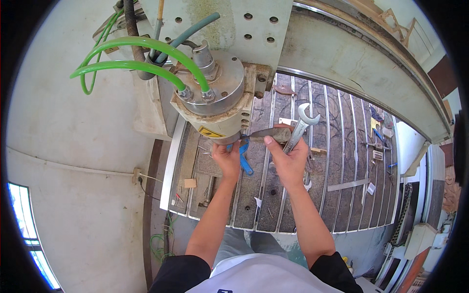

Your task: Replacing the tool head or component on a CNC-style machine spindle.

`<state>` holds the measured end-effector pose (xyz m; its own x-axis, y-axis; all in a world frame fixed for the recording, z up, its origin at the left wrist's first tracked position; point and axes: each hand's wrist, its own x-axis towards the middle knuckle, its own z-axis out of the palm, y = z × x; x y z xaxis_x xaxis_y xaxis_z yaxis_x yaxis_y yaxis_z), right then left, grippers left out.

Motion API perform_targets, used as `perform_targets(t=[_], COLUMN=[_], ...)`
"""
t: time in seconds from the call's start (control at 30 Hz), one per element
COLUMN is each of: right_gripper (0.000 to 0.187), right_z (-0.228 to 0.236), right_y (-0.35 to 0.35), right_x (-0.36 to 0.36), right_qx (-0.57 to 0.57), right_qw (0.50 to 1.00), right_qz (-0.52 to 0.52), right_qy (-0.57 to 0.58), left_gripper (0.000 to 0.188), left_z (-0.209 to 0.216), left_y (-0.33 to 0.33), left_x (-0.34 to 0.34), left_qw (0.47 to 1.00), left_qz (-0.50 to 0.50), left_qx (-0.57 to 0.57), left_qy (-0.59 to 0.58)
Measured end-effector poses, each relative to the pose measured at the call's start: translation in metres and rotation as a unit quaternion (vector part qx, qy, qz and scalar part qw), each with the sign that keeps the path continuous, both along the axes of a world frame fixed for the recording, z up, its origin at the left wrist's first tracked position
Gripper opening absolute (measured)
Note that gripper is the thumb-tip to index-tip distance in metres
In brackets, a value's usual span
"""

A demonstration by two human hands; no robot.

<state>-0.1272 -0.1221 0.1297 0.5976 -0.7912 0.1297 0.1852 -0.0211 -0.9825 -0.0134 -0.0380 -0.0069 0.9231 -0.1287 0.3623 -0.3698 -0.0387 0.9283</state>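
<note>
A metal spindle motor (215, 93) with a round steel top hangs in front of me. My left hand (227, 161) reaches up to its lower end, fingers bent in against the collet area; the fingertips are partly hidden, and what they grip cannot be made out. In my right hand (291, 163) stands a silver open-end wrench (302, 126), jaw upward. The same hand also has a dark, flat, worn tool (271, 134) across its fingers, its narrow end pointing at the spindle's bottom. A blue tool (245, 158) shows just right of my left hand.
Below lies a slotted machine bed (342, 161) strewn with small parts, a metal strip (348, 185) and a wooden block (190, 183). Bright green hoses (141, 44) loop from the spindle's top. A gantry beam (361, 63) crosses at upper right.
</note>
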Motion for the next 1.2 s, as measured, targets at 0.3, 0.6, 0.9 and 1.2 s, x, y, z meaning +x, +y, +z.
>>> perform_targets(t=[0.3,0.6,0.9,1.2], right_gripper=[0.024,0.017,0.031,0.02], right_z=[-0.007,-0.096,-0.156,-0.144], right_y=[-0.004,-0.04,-0.046,0.046], right_x=[-0.069,-0.197,-0.185,-0.177], right_qx=[0.177,-0.024,-0.236,-0.069], right_qw=[0.97,0.927,0.793,0.938], right_qz=[-0.158,-0.102,-0.139,-0.011], right_qy=[-0.06,0.361,0.544,0.34], left_gripper=[0.032,0.041,0.018,0.02], left_z=[-0.005,-0.004,-0.014,-0.034], left_y=[0.013,0.045,0.017,0.037], left_x=[-0.003,-0.054,-0.135,-0.186], left_qw=[0.994,0.881,0.695,0.729], left_qz=[-0.028,-0.177,-0.236,-0.201], left_qx=[0.05,-0.102,-0.169,-0.119], left_qy=[0.098,0.427,0.658,0.643])
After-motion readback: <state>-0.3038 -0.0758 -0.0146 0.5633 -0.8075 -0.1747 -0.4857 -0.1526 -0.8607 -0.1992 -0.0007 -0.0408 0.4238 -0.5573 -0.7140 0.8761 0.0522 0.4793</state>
